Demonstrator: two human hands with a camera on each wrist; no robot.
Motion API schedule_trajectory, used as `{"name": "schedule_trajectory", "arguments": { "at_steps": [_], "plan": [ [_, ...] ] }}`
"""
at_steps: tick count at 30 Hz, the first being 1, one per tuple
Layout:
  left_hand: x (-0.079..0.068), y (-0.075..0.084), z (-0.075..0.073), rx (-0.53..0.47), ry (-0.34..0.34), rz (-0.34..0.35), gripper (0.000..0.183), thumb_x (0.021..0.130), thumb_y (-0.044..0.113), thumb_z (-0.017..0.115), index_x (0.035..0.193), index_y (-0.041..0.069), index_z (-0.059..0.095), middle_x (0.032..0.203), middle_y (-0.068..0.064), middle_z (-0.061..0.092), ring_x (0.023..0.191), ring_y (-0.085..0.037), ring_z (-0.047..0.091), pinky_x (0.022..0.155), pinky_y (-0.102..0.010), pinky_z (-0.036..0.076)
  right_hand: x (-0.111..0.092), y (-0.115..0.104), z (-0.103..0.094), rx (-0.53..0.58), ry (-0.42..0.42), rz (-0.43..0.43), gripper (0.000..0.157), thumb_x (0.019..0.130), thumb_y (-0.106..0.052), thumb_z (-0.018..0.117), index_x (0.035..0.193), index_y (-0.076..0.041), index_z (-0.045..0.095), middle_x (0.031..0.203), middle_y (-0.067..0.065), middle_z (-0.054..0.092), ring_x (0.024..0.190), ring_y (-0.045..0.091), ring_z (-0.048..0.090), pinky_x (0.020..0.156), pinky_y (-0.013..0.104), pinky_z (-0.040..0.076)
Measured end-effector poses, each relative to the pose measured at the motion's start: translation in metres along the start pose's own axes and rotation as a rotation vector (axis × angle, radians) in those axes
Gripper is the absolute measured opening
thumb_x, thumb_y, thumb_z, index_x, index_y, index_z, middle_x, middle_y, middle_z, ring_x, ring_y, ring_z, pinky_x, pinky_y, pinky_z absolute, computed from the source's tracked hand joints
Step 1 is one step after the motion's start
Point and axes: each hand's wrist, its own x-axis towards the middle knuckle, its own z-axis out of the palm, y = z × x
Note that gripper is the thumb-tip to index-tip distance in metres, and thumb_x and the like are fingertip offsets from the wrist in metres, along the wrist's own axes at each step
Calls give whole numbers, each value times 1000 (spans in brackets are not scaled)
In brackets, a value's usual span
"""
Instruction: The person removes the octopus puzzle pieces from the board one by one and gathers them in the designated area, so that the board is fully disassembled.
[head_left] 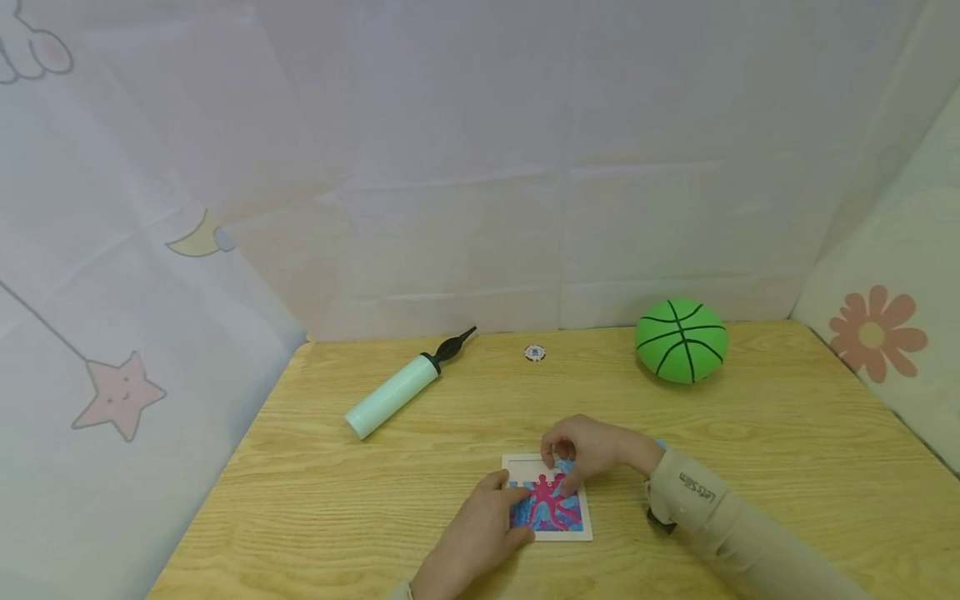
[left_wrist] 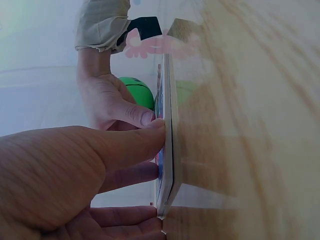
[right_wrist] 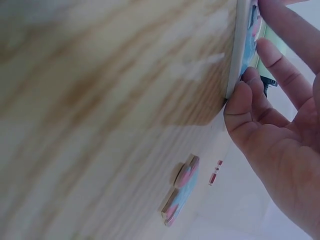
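Blue, violet and bright pink fill the puzzle (head_left: pixel 551 517), which lies flat within a white frame (head_left: pixel 558 537) on the wood-grained table (head_left: pixel 300 500), close in front of the person. The frame looks nearly square, so a long axis is hard to tell; its side edges run away from the person, the far end leaning slightly left. Across the puzzle sprawls a pink figure, its limbs spreading toward the near edge over mottled blue that deepens to violet. At the far left of the frame the pale base shows, bordered by knobbed, uneven piece edges.

Half curled, the left hand (head_left: pixel 480 529) grips the white frame along its left side, thumb at the near corner and one finger resting on the printed surface. The right hand (head_left: pixel 592 450) is bent well inward at the far right, thumb and fingertips closed about a light-blue and pink corner piece (head_left: pixel 566 467); whether that piece sits fully down cannot be told.

A loose piece (right_wrist: pixel 182 192), light blue and pink with a wooden edge, lies on the table near the right wrist, largely hidden from the head view.
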Motion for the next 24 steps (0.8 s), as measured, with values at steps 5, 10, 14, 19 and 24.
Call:
{"name": "schedule_trajectory", "arguments": {
  "at_steps": [5, 10, 14, 19, 24],
  "plan": [
    [0, 0, 0, -3, 0, 0, 44, 80, 24, 78, 118, 6, 67, 126, -24, 56, 119, -37, 52, 92, -43, 51, 0, 1, 0, 9, 3, -10, 25, 72, -19, 84, 85, -15, 63, 74, 4, 55, 65, 6, 44, 58, 18, 39],
    [0, 0, 0, -17, -3, -13, 44, 80, 24, 78, 118, 6, 67, 127, -24, 55, 119, -37, 52, 93, -43, 50, 0, 2, 1, 20, 9, -13, 22, 73, -15, 83, 85, -14, 63, 74, 4, 54, 65, 6, 43, 58, 19, 38],
    [0, 1, 0, -17, -5, -15, 44, 80, 24, 78, 118, 5, 67, 127, -24, 55, 119, -37, 52, 93, -43, 50, 1, 2, 2, 18, 13, -20, 21, 74, -16, 82, 84, -14, 63, 73, 2, 53, 65, 5, 43, 57, 18, 38],
    [-1, 2, -2, -6, -2, -9, 44, 80, 24, 78, 118, 6, 67, 127, -25, 55, 118, -37, 53, 93, -43, 51, 2, 1, 3, 12, 24, -49, 19, 78, -21, 80, 83, -13, 63, 71, 0, 53, 65, 5, 43, 58, 18, 38],
    [-2, 2, -2, -9, 3, -11, 44, 79, 24, 78, 118, 7, 67, 128, -25, 54, 118, -37, 53, 93, -44, 51, 2, 1, 4, 0, 32, -64, 17, 79, -18, 79, 83, -12, 63, 71, -1, 52, 66, 5, 44, 59, 18, 38]
  ]
}}
